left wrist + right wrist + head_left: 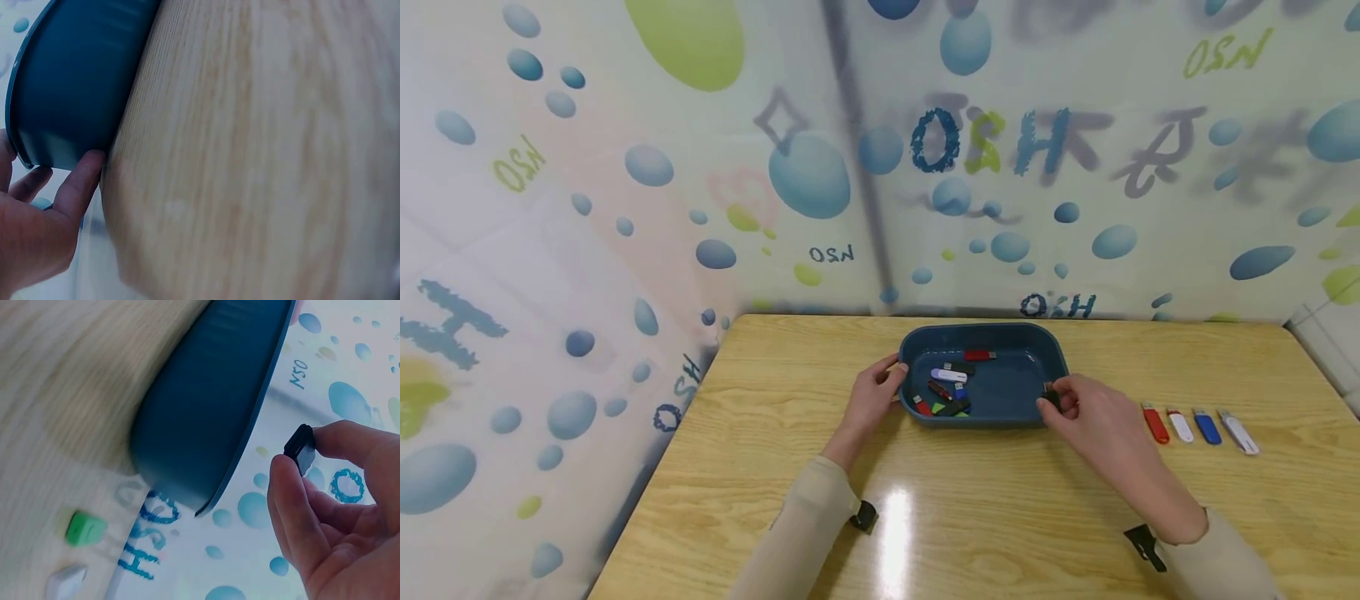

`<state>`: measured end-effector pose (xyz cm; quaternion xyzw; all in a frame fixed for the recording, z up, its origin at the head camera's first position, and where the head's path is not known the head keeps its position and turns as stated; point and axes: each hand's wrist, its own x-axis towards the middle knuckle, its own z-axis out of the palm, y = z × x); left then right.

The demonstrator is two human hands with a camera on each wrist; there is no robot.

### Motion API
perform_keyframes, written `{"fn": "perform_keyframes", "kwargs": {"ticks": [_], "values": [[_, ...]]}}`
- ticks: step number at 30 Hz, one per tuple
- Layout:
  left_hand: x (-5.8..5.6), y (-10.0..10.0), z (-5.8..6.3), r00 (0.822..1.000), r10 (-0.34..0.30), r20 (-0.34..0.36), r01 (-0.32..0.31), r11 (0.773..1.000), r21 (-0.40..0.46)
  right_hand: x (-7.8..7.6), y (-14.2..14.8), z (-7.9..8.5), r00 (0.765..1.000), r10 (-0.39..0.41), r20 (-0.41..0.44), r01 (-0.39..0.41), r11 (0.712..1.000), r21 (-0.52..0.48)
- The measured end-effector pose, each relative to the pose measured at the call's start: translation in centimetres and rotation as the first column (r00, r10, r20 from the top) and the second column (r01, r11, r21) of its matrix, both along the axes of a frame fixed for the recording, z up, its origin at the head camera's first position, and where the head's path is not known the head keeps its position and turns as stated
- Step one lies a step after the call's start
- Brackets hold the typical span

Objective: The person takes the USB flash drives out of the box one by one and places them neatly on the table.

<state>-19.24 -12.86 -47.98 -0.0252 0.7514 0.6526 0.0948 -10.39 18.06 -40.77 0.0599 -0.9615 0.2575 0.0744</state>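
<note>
A dark blue plastic basin (pixel 1000 396) stands on the wooden table. At its left end my left hand (pixel 874 392) holds the rim, with fingertips against the outer wall in the left wrist view. Above the basin's right edge my right hand (pixel 1097 417) pinches a black USB stick (pixel 302 449) between thumb and fingers. Several USB sticks lie loose in the basin, mostly toward the left, among them a white one (pixel 949 375), a red one (pixel 977 355) and a black one (pixel 953 407). Some of these overlap.
Right of the basin, a red USB stick (pixel 1156 423), a white one (pixel 1180 425), a blue one (pixel 1207 427) and a silver-white one (pixel 1240 432) lie in a row. The right wrist view also shows a green piece (pixel 86 528) on the table. A patterned wall covering (pixel 820 275) rises behind.
</note>
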Motion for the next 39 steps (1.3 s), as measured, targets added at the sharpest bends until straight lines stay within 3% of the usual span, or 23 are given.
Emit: {"fn": "perform_keyframes", "kwargs": {"ticks": [5,13,22,29,39], "values": [[0.0,0.0,0.0,1.0,0.0,0.009,0.0,1.0,0.002,0.7,1.6,-0.6,0.998,-0.019,-0.059,0.021,1.0,0.023],[0.0,0.0,0.0,1.0,0.003,0.007,-0.003,1.0,0.015,1.5,3.9,-1.7,0.999,-0.043,-0.03,0.044,0.999,0.025],[-0.1,0.0,-0.2,1.0,-0.006,-0.005,0.006,0.999,0.04,2.1,5.9,-3.6,0.978,-0.102,0.18,0.089,0.993,0.08],[-0.1,0.0,0.0,1.0,-0.002,-0.009,0.002,0.999,0.035,2.2,6.2,-4.7,0.969,-0.105,0.224,0.084,0.991,0.1],[-0.1,0.0,-0.2,1.0,0.01,-0.001,-0.01,1.0,0.02,2.2,6.1,-4.7,0.943,-0.098,0.318,0.043,0.984,0.175]]}}
